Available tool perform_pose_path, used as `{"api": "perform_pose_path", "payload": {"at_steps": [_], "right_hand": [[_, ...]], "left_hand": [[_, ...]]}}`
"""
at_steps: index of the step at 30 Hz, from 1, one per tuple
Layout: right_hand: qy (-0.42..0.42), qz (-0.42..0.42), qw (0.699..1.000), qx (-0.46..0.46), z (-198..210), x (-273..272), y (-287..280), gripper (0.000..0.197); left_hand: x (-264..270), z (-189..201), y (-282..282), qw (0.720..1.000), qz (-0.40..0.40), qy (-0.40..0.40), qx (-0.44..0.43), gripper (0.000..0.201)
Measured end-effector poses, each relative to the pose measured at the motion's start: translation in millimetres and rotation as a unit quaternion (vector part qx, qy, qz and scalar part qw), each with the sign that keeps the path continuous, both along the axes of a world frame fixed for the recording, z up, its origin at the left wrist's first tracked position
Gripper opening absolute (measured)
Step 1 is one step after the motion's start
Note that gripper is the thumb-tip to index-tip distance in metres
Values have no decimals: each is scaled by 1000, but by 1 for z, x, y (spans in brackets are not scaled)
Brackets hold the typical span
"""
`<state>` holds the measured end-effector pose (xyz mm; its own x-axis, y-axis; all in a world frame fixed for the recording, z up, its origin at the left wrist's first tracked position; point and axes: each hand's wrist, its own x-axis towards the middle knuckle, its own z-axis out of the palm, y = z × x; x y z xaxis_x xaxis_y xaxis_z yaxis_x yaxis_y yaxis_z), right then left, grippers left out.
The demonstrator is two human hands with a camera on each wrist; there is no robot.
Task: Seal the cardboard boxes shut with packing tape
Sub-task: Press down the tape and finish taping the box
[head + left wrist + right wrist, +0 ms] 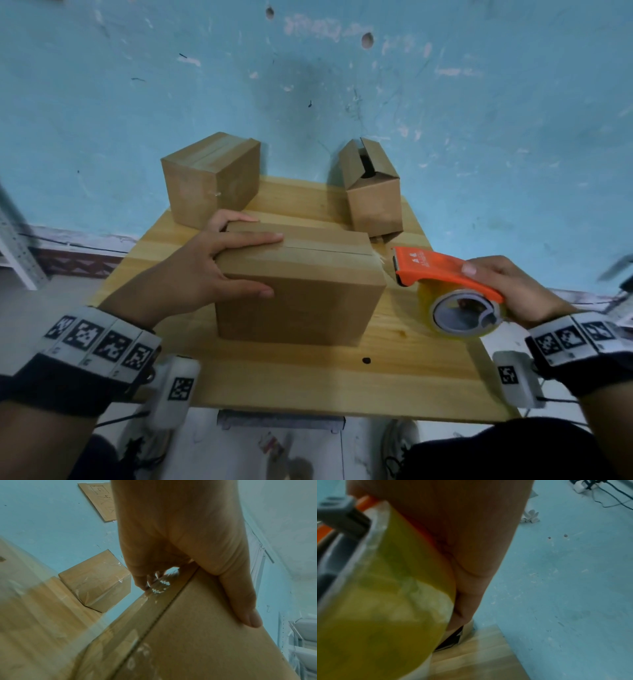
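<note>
Head view: on a wooden table [308, 377], a closed cardboard box [301, 284] sits at the middle, its long axis running left to right. A strip of clear tape [325, 248] lies along its top seam, ending at the right edge. The left hand [205, 270] lies spread over the box's left end, fingers straight on top, thumb against the near face. Just right of the box, apart from it, the right hand [507, 291] grips an orange tape dispenser [445, 274], fingers wrapped round its body, cutter pointing left toward the box. Behind the box stand a taped box [209, 178] to the left and a smaller open-flapped box [373, 192] to the right.

Left wrist view: the left hand [180, 534] presses the box top [214, 642]; the thumb lies flat, and the other fingers reach over the glossy tape [159, 586].

Right wrist view, blurred: the right hand [462, 540] is curled round the yellowish tape roll [385, 595].

The strip looks freshly laid. To finish well, probably smooth it firmly along the seam and down over both ends.
</note>
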<state>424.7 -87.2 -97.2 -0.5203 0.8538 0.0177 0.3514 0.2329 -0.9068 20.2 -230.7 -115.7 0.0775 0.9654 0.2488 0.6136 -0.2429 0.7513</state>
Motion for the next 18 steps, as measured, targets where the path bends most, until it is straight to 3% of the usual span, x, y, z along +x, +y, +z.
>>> {"api": "perform_pose_path", "payload": {"at_steps": [4,9,15,18], "right_hand": [[-38,37,997,-54,0,-9,1,56],[-54,14,992,-115,-7,-11,5,88],[-56,-66,995,-40,-7,10,5,77],[-89,-49,994,-38,-4,6,-1,72]], "left_hand": [[2,-1,0,1000,0,-8,10,66],[-1,-2,0,1000,3,-2,18,71],[0,0,-1,1000,-3,2,15,74],[0,0,-1,1000,1,1,11,76]]}}
